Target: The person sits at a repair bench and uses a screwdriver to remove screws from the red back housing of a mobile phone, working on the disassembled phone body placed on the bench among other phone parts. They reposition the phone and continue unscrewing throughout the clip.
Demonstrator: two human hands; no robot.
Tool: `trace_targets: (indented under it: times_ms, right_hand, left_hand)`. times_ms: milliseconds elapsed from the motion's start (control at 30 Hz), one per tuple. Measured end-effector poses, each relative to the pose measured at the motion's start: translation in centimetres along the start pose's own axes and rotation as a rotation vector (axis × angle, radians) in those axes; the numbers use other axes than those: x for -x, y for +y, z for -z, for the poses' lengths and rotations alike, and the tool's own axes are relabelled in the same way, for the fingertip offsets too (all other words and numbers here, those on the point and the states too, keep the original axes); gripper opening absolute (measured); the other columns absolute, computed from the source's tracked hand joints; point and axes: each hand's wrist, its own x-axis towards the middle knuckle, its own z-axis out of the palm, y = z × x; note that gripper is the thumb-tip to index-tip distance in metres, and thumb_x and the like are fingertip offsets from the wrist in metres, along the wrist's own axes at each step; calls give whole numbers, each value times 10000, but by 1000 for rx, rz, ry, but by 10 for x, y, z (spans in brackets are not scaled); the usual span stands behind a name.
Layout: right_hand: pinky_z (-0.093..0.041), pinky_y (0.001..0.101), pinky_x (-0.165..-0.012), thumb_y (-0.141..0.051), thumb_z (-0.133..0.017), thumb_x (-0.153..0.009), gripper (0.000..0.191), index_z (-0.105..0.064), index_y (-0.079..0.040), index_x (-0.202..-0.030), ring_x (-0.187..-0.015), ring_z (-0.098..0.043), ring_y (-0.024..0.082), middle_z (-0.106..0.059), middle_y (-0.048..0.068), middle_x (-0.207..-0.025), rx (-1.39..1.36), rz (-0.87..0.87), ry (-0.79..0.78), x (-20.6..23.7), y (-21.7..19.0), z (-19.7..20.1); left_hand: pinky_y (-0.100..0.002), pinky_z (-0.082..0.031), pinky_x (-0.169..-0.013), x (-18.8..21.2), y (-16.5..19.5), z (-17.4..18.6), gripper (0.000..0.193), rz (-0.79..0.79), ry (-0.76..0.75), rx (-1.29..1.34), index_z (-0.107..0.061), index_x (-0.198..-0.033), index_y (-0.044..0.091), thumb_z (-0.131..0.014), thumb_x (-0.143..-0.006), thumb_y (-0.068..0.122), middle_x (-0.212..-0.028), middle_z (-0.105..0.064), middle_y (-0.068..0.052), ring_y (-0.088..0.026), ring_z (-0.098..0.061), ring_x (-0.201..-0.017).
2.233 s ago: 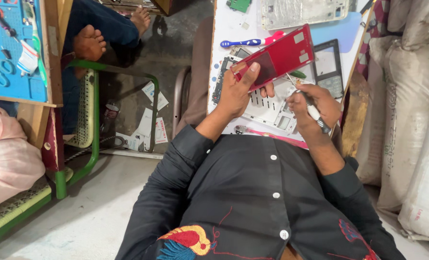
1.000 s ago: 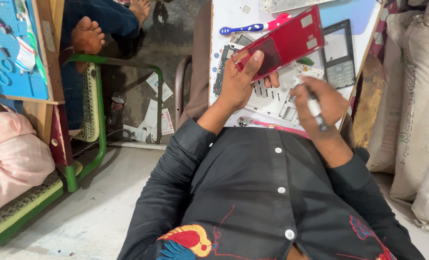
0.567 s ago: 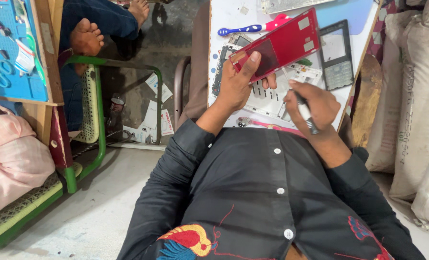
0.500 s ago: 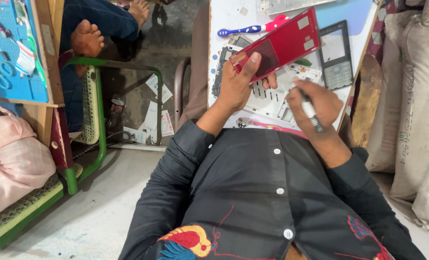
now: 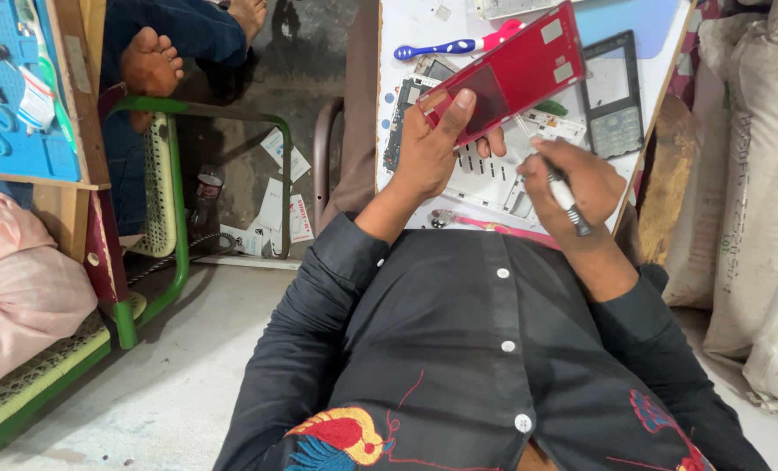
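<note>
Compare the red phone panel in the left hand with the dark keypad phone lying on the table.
The red phone panel is held up off the table, tilted, gripped by the left hand; the dark keypad phone lies flat on the white table, untouched. The panel is bright red and looks longer; the keypad phone is grey-black with a pale screen above rows of keys. Both are flat, rectangular phone parts.

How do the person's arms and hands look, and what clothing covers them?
Both arms wear long, dark shirt sleeves reaching the wrists. The left hand and right hand are bare, with no gloves; no rings or watch show. The shirt has white buttons and colourful embroidery near its lower edge.
</note>
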Motion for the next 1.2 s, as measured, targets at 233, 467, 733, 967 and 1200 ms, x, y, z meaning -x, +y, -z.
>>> trace_targets:
  times_ms: [233,467,733,967,1200]
  right_hand:
    - [-606,333,-792,-30,-748,-1036,183,-691,42,-1194,-830,-761,249,-745,143,-949,80,43,-9,3,4,-2]
    - [-595,318,-741,-18,-721,-1064,129,-666,49,-1160,-819,-772,243,-747,176,-987,44,61,-27,2,4,-3]
    - [-559,401,-730,26,-716,-994,139,-665,61,-1118,-737,-695,296,-673,142,-817,99,162,-63,-7,-2,2]
    - [-520,370,-678,40,-722,-990,145,-647,63,-1112,-700,-654,273,-673,164,-844,24,135,-26,-8,0,1]
    - [-527,365,-725,43,-700,-1026,173,-634,42,-1186,-745,-658,255,-700,114,-892,52,146,-60,-7,-1,9]
  left_hand:
    - [-308,-526,-675,-1,0,3,438,5,1,-26,-668,-1092,-67,-540,-1116,351,-818,-721,-168,-182,-644,-696]
    - [-309,-535,-683,-3,0,3,435,1,-27,-23,-664,-1095,-50,-517,-1120,359,-814,-715,-147,-167,-638,-704]
    - [-301,-519,-639,-3,-1,0,433,15,-1,-2,-658,-1070,-45,-525,-1111,365,-772,-703,-145,-166,-629,-664]
    - [-303,-522,-634,-3,-1,-3,422,8,16,-11,-668,-1068,-49,-546,-1113,352,-774,-709,-157,-177,-637,-666]
    - [-299,-521,-617,-2,-1,-4,423,-10,15,13,-667,-1098,-51,-547,-1108,354,-766,-710,-156,-179,-652,-651]
